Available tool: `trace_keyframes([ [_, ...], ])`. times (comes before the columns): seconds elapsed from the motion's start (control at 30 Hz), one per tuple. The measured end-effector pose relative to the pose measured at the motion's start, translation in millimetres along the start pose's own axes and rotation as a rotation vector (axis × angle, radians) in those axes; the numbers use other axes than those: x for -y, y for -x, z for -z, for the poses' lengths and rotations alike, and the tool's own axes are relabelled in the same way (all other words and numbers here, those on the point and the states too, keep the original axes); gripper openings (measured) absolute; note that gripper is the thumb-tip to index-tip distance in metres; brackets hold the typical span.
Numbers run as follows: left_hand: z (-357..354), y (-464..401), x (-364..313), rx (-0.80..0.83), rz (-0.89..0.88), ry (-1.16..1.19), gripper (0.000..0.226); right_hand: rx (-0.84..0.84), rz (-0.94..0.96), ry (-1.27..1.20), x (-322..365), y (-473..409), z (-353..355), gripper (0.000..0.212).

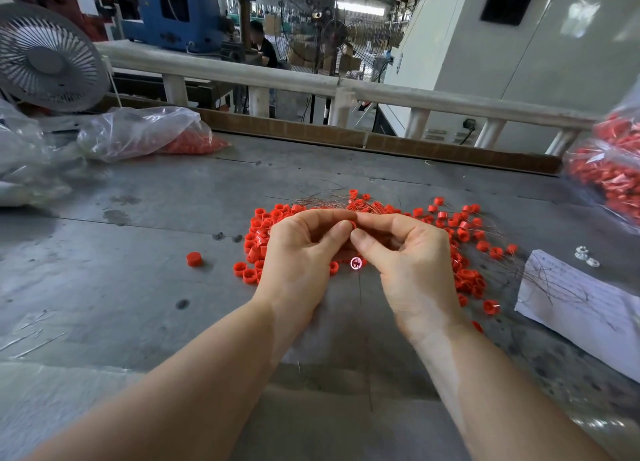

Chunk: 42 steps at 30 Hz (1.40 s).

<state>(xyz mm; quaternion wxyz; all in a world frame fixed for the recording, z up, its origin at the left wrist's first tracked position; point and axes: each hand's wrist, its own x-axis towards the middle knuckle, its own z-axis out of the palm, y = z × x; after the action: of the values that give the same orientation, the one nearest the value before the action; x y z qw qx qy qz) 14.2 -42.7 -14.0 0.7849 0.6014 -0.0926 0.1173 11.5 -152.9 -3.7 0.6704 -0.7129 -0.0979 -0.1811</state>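
Left hand [301, 249]: fingers [325, 215] curled, thumb and forefinger pinching the red cap [353, 225].
Right hand [410, 252]: fingers curled, pinching the same cap from the opposite side.
Red cap: held between both hands, above the pile of caps [462, 233] on the worktop [138, 252].
Wires [332, 200]: thin strands at the pile's far edge.
Paper sheet [585, 315]: flat, right of pile.

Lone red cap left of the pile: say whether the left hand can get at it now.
Probably yes. The lone cap sits on bare table left of the left hand, nothing between them. But that hand pinches a second cap with the right hand, so it must let go first.
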Motion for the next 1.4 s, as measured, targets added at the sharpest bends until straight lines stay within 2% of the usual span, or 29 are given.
trace_keyframes([
  [0.13, 0.3, 0.1, 1.3, -0.006, -0.009, 0.011, 0.02, 0.023, -0.023, -0.043, -0.5, -1.0, 0.4, 0.023],
  [0.27, 1.8, -0.9, 1.9, 0.014, -0.001, 0.052, 0.023, 0.09, -0.122, -0.202, -0.6, -2.1, 1.0, 0.012],
  [0.4, 1.6, -1.4, 2.6, 0.038, 0.049, 0.095, 0.02, 0.143, -0.173, -0.217, -1.8, -1.8, -2.0, 0.024],
  [0.5, 1.5, -1.5, 4.1, 0.039, 0.055, 0.069, 0.014, 0.137, -0.202, -0.284, -3.4, -2.8, -0.9, 0.023],
  [0.8, -1.0, 2.2, 1.4, 0.032, -0.035, -0.02, 0.016, 0.116, -0.203, -0.336, -3.2, -2.6, -0.4, 0.021],
  [0.93, -2.4, 2.7, 0.6, 0.023, 0.023, 0.078, 0.011, 0.134, -0.207, -0.335, -4.5, -3.4, 0.2, 0.027],
  [1.03, -1.5, 1.9, 0.3, 0.041, 0.089, 0.207, 0.018, 0.173, -0.211, -0.318, -4.7, -5.0, 0.6, 0.038],
  [1.2, -1.5, -0.1, -0.9, 0.04, 0.133, 0.248, 0.014, 0.218, -0.242, -0.336, -4.8, -7.1, 2.2, 0.028],
  [1.27, -2.5, 0.0, 0.1, 0.035, 0.151, 0.251, 0.018, 0.193, -0.243, -0.323, -5.9, -7.5, 1.6, 0.032],
  [1.37, -3.6, 1.4, -0.7, 0.058, 0.165, 0.283, 0.013, 0.136, -0.238, -0.313, -7.0, -7.6, 1.5, 0.026],
  [1.4, -3.4, 1.8, -0.7, 0.064, 0.165, 0.289, 0.017, 0.118, -0.237, -0.307, -6.7, -7.4, 1.7, 0.025],
])
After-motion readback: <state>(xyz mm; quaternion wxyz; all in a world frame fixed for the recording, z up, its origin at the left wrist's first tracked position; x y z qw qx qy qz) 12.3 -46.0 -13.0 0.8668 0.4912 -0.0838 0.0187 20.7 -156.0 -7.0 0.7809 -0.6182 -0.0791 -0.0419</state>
